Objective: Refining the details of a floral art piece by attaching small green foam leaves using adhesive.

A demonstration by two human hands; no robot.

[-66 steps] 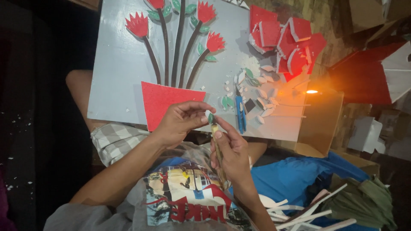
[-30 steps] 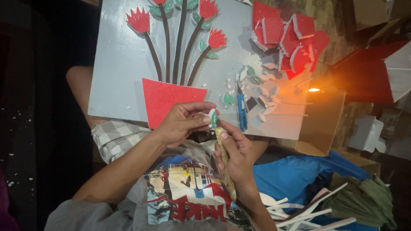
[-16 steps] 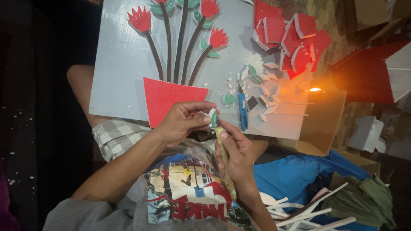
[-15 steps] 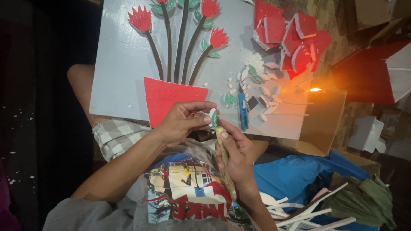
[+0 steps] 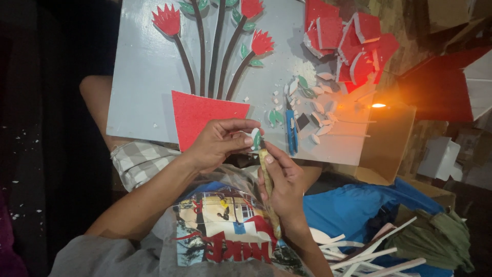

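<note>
At the near edge of a grey board (image 5: 143, 77) resting across the person's lap, both hands meet over a small green-and-white leaf piece (image 5: 255, 139). Farthest left on the board stands a red foam flower (image 5: 166, 19) on a dark stem, with more stems and red blooms beside it, all rising from a red foam vase shape (image 5: 202, 115) glued at the board's lower edge. Just right of that vase, the left hand (image 5: 218, 143) is curled nearly closed, thumb and forefinger pinching the leaf piece at its fingertips, just off the board's near edge. Touching it from below, the right hand (image 5: 284, 182) is wrapped around a pale, mottled stick-like tool (image 5: 267, 187), whose tip meets the leaf piece; whether it is a brush or a knife cannot be told. Just beyond the hands, a blue utility cutter (image 5: 291, 131) lies on the board, with scattered green and white leaf cut-outs (image 5: 312, 107) around it. Further right, at the board's far corner, sits a heap of red foam offcuts (image 5: 353, 43). A small orange light (image 5: 378, 105) glows by a cardboard box (image 5: 392, 138) at the board's right edge, with blue cloth (image 5: 359, 205) below and white strips (image 5: 369, 254) near the bottom.
</note>
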